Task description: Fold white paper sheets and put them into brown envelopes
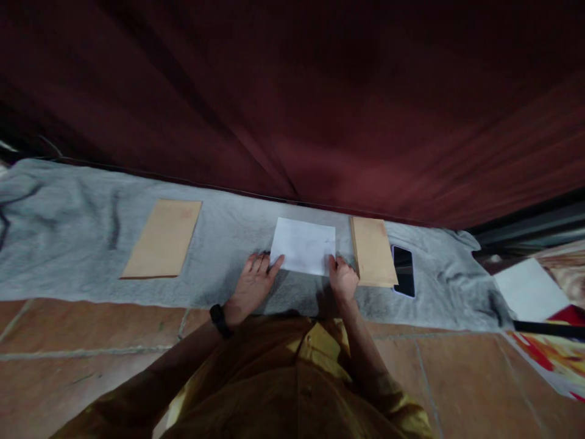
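A white sheet of paper (304, 247) lies in front of me, its lower edge towards my body. My left hand (253, 283) is at its lower left corner, thumb on top of the sheet and the other fingers by the left edge. At the lower right corner, my right hand (343, 281) pinches the paper, thumb on top and fingers curled. Just right of that hand is a small stack of brown envelopes (375, 253). Another brown envelope (164, 238) lies well to the left of my left hand.
Grey cloth (228, 225) covers the long, narrow surface under everything. A phone (404, 271) lies beside the envelope stack, partly touching or under its corner. Dark red fabric (320, 122) rises behind. Terracotta tiles (114, 329) are below; a white sheet and colourful packaging (557, 353) are far right.
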A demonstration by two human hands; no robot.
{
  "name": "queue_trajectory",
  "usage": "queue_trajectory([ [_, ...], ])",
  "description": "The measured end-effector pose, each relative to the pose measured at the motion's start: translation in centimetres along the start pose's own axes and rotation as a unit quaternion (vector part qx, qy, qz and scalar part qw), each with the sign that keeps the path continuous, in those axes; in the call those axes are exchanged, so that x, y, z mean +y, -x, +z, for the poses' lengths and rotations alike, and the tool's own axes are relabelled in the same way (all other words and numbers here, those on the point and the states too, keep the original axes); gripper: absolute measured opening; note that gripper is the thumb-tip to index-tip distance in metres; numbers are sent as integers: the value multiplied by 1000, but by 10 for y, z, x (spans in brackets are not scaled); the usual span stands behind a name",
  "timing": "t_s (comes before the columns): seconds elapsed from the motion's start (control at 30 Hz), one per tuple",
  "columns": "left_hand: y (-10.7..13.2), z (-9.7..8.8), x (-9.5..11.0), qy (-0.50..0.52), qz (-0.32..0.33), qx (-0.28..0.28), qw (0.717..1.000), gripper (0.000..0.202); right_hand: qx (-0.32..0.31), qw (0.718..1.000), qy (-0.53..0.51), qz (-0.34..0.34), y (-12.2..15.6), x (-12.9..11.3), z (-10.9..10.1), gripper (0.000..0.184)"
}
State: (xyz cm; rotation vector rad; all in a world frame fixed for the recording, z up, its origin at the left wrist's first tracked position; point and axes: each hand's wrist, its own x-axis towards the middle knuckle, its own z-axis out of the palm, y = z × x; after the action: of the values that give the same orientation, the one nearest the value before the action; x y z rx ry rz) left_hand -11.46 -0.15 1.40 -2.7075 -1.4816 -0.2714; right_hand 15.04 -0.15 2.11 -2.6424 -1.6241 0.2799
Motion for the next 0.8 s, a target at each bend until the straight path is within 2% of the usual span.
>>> queue_trajectory([
  [0.17, 0, -4, 12, 5, -48, -20, 999, 56, 3, 1000, 13, -5, 1, 0, -1, 47],
  [0.53, -3, -5, 15, -7, -43, -53, 998, 59, 11, 999, 33, -5, 1, -2, -4, 46],
  [0.8, -1, -5, 15, 14, -50, -52, 997, 60, 18, 999, 42, -6, 0, -1, 0, 47],
])
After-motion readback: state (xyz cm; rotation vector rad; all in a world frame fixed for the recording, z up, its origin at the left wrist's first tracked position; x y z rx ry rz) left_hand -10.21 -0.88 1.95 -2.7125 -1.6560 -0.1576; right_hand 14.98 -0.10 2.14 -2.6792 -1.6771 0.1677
